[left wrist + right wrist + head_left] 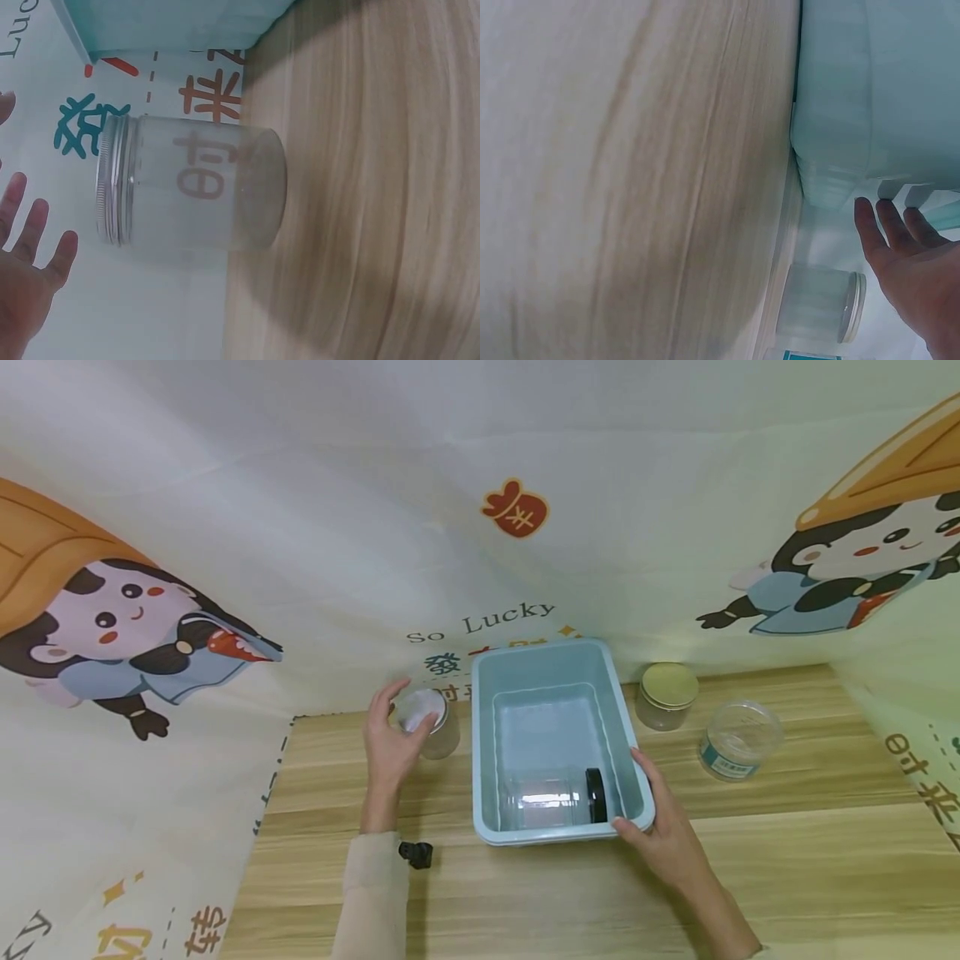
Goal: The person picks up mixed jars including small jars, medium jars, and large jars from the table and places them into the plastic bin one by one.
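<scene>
A frosted clear jar (195, 180) with a silver screw lid (114, 180) stands upright on the table, left of the pale blue plastic bin (551, 727). My left hand (390, 743) is spread over this jar's lid; in the left wrist view its fingertips (64, 251) show apart from the lid. At the bin's front right corner my right hand (667, 835) grips the rim, thumb on top and fingers against the outer wall. Inside the bin, a clear jar (543, 806) with a black lid (596, 795) lies on its side along the front wall.
Right of the bin stands a jar (663, 714) with a gold-coloured lid (670, 684). Beside it is a clear round container (738, 743) with a blue and white label. A printed cloth (360, 527) hangs behind the wooden table (525, 902) and at its sides.
</scene>
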The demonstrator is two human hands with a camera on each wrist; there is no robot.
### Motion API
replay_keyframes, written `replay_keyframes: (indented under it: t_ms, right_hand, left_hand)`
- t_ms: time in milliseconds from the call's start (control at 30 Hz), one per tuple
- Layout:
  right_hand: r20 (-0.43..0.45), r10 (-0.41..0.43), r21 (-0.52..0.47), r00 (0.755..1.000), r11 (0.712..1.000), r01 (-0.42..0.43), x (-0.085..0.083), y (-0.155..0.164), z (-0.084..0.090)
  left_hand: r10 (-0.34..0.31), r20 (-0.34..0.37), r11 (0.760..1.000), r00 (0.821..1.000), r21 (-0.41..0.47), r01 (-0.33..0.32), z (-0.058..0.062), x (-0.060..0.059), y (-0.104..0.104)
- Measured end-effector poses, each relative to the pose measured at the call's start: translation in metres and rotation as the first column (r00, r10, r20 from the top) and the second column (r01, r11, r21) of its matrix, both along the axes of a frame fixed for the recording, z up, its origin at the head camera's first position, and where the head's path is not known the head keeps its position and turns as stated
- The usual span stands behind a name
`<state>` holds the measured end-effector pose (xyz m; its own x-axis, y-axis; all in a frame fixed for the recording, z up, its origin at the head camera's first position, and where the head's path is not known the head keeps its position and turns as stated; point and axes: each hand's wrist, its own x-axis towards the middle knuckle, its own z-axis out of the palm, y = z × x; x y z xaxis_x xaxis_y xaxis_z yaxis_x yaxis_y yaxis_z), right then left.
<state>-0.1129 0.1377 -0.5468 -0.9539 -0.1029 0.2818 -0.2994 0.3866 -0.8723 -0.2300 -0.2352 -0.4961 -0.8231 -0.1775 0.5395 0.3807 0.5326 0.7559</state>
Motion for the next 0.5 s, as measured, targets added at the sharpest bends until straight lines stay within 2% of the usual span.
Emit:
replay_keyframes:
  t_ms: [500]
  right_hand:
    - [0.0,0.009,-0.011,1.0,1.0,-0.009,0.0,0.001,0.0]
  left_hand:
    - [0.015,0.082,1.0,0.996,0.012,-0.016,-0.015,-0.003,-0.005]
